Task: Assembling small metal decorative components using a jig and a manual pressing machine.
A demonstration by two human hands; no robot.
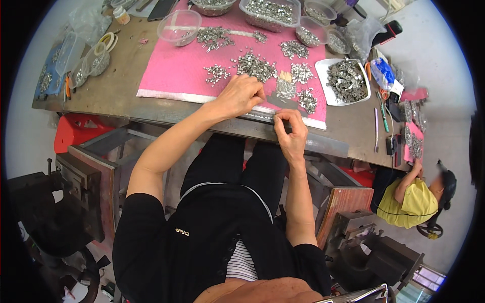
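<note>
My left hand point(241, 97) is over the near part of the pink cloth point(174, 73), fingers curled and pressed together. Whatever it may hold is too small to name. At the table's front edge my right hand point(292, 132) bends its fingers into a pinch, and its fingertips touch the end of a narrow metal strip point(260, 117). Small shiny bits lie along that strip. Just beyond my hands are a pile of small silver metal pieces point(255, 66) and a bundle of thin metal pieces point(286, 89). A smaller heap of metal pieces point(217, 74) lies left of them.
A white tray point(323, 83) of round metal parts stands to the right. Clear plastic bowls point(179, 29) line the back. Orange-handled pliers point(67, 87) lie at far left. Another person in a yellow shirt point(408, 199) works at far right. Machines point(81, 187) flank my legs.
</note>
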